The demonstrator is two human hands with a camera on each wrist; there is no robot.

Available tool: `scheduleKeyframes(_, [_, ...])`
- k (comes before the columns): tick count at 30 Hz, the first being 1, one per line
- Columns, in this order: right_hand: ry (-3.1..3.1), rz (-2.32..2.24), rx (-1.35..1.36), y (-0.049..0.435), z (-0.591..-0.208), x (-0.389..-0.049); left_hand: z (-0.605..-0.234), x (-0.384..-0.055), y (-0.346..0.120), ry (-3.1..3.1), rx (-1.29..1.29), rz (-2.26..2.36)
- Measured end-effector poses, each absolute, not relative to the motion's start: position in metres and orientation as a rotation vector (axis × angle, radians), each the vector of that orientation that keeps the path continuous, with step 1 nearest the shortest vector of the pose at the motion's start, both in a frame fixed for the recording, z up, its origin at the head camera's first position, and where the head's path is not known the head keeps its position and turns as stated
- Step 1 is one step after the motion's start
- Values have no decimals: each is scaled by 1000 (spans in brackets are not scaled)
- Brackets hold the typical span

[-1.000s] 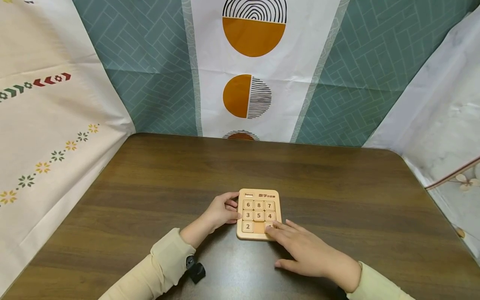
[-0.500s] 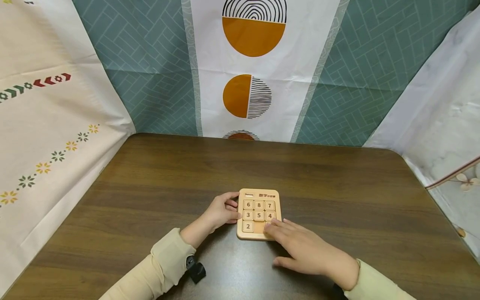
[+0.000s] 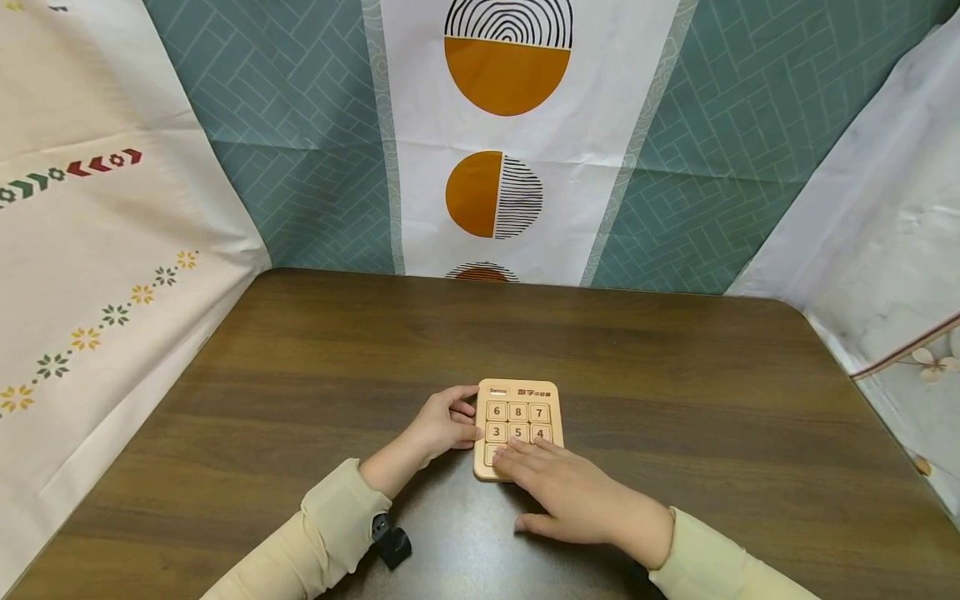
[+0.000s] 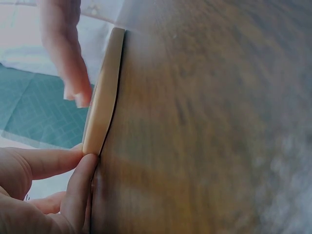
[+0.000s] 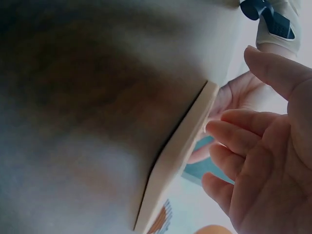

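A pale wooden number sliding puzzle (image 3: pixel 513 385) lies flat on the table, its numbered tiles (image 3: pixel 517 412) in rows. The top row reads 6, 8, 7, and 3, 5, 4 show below it. My left hand (image 3: pixel 442 425) holds the puzzle's left edge with thumb and fingers; the left wrist view shows its fingertips against the side of the board (image 4: pixel 105 97). With fairly straight fingers, my right hand (image 3: pixel 573 492) reaches over the bottom row, fingertips at the lower-left tile. It hides most of that row. Its thumb stands apart, off the board.
The dark wooden table (image 3: pixel 675 375) surrounds the puzzle. Behind it hangs a teal and white cloth (image 3: pixel 322 167) with orange half circles. Pale cloths border the left and right sides. A black wrist device (image 3: pixel 392 542) sits at my left cuff.
My right hand has slid left along the bottom row, from its right end to the tile marked 2, covering the gap seen before. My left hand has stayed in place.
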State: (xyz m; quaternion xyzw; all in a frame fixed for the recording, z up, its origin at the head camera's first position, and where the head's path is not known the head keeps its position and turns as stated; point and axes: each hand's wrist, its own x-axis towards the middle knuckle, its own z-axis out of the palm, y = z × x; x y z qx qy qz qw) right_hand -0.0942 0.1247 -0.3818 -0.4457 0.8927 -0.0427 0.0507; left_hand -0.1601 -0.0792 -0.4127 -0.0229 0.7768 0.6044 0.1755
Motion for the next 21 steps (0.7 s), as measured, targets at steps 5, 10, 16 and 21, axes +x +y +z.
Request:
scheduleKeyframes(5, [2702,-123,-1336,125,-384,-94,-413,-160,-79,2193,-71,1723])
scheduleKeyframes(10, [2696,-132,-1313,129,-382,-93,-412,-160,-78,2196,-75,1720])
scheduleKeyframes(16, [2714,-157,-1290,140,-381,-89,-413,-160,-78,2194,-73,1717])
scheduleKeyframes(21, [2720,-191,-1256,150,-380,-88,-413,-160,-79,2193,-68,1709])
